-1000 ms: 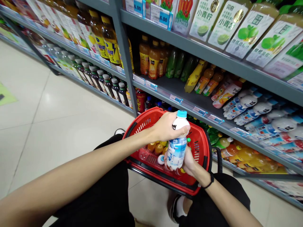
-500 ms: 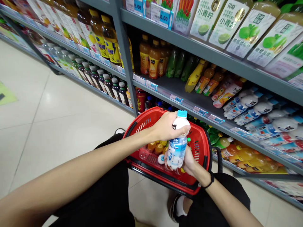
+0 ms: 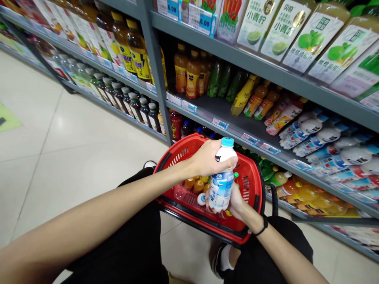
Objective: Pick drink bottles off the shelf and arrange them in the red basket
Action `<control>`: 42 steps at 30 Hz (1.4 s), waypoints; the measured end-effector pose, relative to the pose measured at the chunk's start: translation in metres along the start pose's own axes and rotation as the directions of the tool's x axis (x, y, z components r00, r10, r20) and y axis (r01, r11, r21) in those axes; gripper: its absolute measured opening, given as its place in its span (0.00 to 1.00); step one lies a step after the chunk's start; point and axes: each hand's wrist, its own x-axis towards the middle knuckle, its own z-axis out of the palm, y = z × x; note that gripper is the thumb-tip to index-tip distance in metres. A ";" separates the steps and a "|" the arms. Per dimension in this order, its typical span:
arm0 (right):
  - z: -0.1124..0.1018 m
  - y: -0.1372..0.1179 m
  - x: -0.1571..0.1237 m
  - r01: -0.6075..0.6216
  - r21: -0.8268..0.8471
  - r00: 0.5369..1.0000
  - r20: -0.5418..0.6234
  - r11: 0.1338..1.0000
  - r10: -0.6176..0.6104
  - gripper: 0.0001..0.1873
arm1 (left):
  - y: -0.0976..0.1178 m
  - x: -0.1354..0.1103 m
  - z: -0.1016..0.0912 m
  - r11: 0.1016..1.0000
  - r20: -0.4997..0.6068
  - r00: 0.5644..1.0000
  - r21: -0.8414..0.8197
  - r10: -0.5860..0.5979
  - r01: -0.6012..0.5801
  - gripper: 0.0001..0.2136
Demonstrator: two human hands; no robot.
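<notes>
A white and blue drink bottle (image 3: 221,187) with a light blue cap is held slightly tilted above the red shopping basket (image 3: 254,179). My left hand (image 3: 209,158) is closed around its upper part, below the cap, with the thumb across the front. Lower down, my right hand (image 3: 235,200) grips the bottle from behind and the side; most of its fingers are hidden by the bottle. Inside the basket lie several bottles with orange caps (image 3: 198,186) and one with a white cap (image 3: 201,199).
Grey shelving (image 3: 207,118) full of bottled drinks runs behind the basket. White and blue bottles (image 3: 314,138) lie on the middle shelf at right, with orange juice bottles (image 3: 314,197) below. Pale tiled floor (image 3: 83,146) extends at left. My knees flank the basket.
</notes>
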 end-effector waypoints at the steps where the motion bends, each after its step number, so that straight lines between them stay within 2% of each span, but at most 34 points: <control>1: 0.000 0.000 0.000 0.001 -0.006 1.000 0.005 1.000 -0.001 0.32 | 0.000 0.000 0.000 1.000 0.000 1.000 0.000 -0.001 0.001 0.17; 15: -0.002 0.001 0.000 -0.004 0.032 1.000 -0.006 0.999 0.004 0.34 | 0.000 0.000 0.000 1.000 0.008 1.000 -0.004 -0.007 0.007 0.17; 33: -0.003 0.003 0.000 0.022 0.018 1.000 0.012 1.000 -0.022 0.29 | 0.000 -0.001 0.000 0.999 0.020 0.999 -0.020 -0.033 0.034 0.18; 42: -0.001 0.002 0.002 0.001 0.048 1.000 -0.013 0.999 -0.001 0.29 | 0.000 0.000 0.000 1.000 0.013 1.000 -0.014 -0.004 0.004 0.17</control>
